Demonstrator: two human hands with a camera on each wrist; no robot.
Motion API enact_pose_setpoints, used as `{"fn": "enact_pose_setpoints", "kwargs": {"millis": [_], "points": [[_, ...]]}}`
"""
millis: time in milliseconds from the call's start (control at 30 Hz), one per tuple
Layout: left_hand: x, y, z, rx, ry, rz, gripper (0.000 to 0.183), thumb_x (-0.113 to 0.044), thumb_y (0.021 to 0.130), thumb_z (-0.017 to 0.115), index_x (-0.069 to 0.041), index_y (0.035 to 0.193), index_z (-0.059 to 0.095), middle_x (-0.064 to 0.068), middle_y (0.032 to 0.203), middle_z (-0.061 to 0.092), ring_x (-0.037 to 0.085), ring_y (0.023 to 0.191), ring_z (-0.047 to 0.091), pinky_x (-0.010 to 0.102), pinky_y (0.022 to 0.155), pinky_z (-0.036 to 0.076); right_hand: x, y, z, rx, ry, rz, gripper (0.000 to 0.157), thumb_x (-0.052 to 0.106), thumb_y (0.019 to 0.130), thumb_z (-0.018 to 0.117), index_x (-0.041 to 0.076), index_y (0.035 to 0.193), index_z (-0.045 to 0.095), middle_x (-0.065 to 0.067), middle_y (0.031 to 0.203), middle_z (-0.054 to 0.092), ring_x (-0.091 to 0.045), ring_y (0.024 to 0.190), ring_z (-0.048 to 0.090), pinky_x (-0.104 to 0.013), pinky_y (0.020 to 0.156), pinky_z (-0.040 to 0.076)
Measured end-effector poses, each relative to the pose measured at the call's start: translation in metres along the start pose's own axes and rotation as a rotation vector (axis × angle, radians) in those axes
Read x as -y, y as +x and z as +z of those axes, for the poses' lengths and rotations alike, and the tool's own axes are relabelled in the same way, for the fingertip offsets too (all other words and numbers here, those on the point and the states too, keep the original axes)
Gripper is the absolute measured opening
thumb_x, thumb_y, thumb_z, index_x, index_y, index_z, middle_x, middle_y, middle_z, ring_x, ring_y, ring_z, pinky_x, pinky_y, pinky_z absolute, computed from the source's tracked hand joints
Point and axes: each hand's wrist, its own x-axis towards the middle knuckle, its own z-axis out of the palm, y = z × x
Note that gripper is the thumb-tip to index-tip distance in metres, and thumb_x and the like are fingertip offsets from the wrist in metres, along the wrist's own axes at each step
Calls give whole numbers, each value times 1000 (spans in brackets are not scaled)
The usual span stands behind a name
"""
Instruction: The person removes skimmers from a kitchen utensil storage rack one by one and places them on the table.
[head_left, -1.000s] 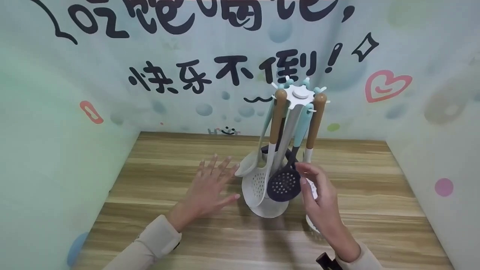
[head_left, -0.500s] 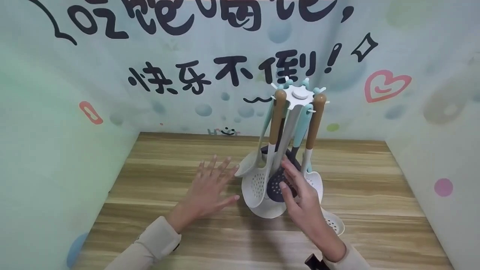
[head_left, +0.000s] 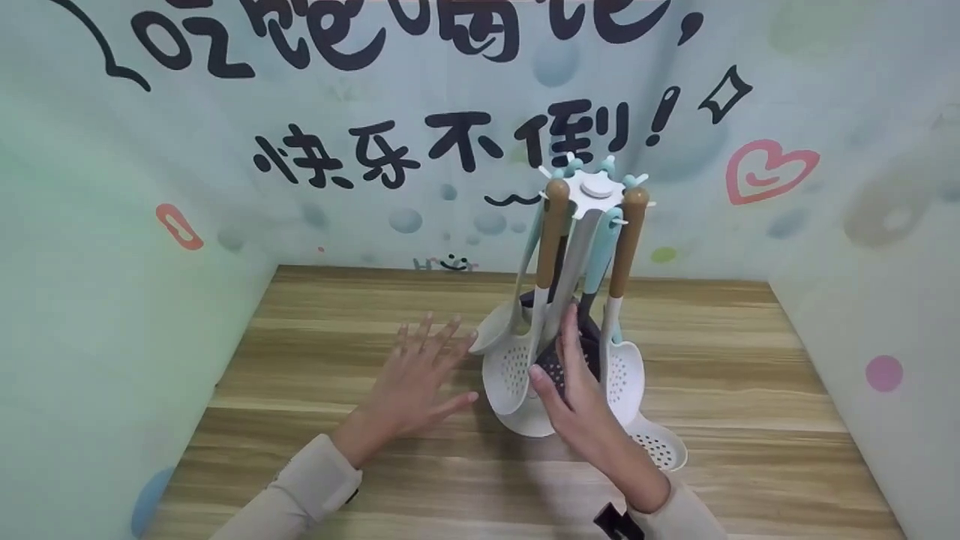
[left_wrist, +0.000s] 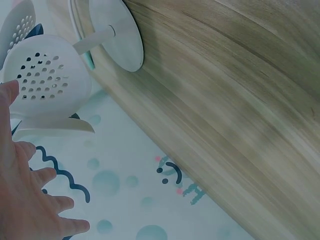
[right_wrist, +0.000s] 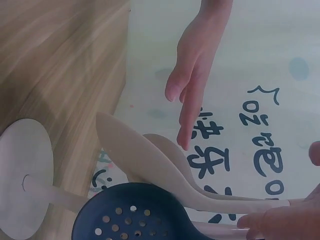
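Observation:
A utensil stand with a white hooked top and grey post holds several hanging kitchen utensils. At its front is a dark perforated skimmer with a blue handle. My right hand is in front of that skimmer, fingers straight and thumb apart, partly hiding it. To the left of the post hangs a white slotted skimmer with a brown handle, and behind it a pale ladle. Beside them my left hand spreads its fingers, holding nothing, fingertips close to the ladle's edge.
Another white slotted skimmer hangs on the stand's right side. Lower right, a small perforated white utensil head shows over the wooden table. The round white base stands on the wood. A printed backdrop rises behind.
My right hand has moved left, from the dark skimmer's right side to across its front. The right-hand white skimmer and the small perforated head have come into view. My left hand stays put.

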Motion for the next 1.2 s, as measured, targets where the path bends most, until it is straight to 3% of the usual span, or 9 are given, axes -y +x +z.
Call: {"fn": "enact_pose_setpoints", "kwargs": {"millis": [100, 300, 500, 733, 900, 1033, 1200], "points": [[0, -1, 0, 4, -5, -4, 76, -68, 88, 35, -30, 149, 11, 0, 158, 4, 34, 143, 2, 58, 112, 6, 1, 5, 3, -3, 64, 48, 74, 28, 100, 40, 13, 147, -15, -7, 156, -13, -22, 144, 1, -43, 116, 8], [1, -2, 1, -7, -14, -5, 76, -68, 87, 34, -30, 149, 13, 1, 158, 8, 34, 143, 4, 58, 112, 7, 0, 15, 7, -65, 107, 109, 71, 39, 101, 32, 11, 148, -13, -9, 156, -12, -23, 144, -1, -46, 116, 7], [2, -2, 1, -13, -23, -2, 75, -69, 87, 35, -30, 149, 14, 2, 157, 11, 34, 143, 5, 59, 112, 8, -11, 25, 7, -185, 84, 19, 64, 39, 101, 29, 7, 149, 2, -18, 155, 11, -31, 141, 19, -48, 113, 21], [0, -3, 0, 12, -9, -12, 76, -69, 87, 34, -27, 149, 16, 0, 158, 6, 33, 144, 4, 58, 112, 8, -22, 36, 2, -282, -164, -64, 48, 10, 100, 35, -3, 144, 19, -27, 137, 42, -38, 121, 49, -49, 97, 43], [-5, -1, -1, 7, -30, -12, 77, -68, 88, 35, -27, 149, 15, 0, 158, 6, 33, 144, 3, 56, 113, 9, -28, 44, -1, -300, -213, -113, 46, 0, 97, 40, -6, 140, 25, -26, 120, 54, -35, 103, 61, -42, 85, 52], [-14, 3, -5, -55, -92, -1, 75, -65, 89, 37, -26, 149, 17, 2, 157, 13, 33, 143, 9, 53, 113, 14, -33, 49, -2, -327, -265, -155, 43, -2, 94, 44, -5, 135, 32, -25, 109, 58, -32, 90, 63, -41, 76, 53], [-34, 8, -13, -245, -252, 28, 66, -49, 91, 50, -21, 147, 28, 4, 149, 33, 28, 137, 31, 48, 108, 30, -38, 54, -1, -298, -268, -143, 41, 0, 95, 46, -4, 134, 33, -26, 113, 56, -29, 93, 61, -39, 75, 54]]}}
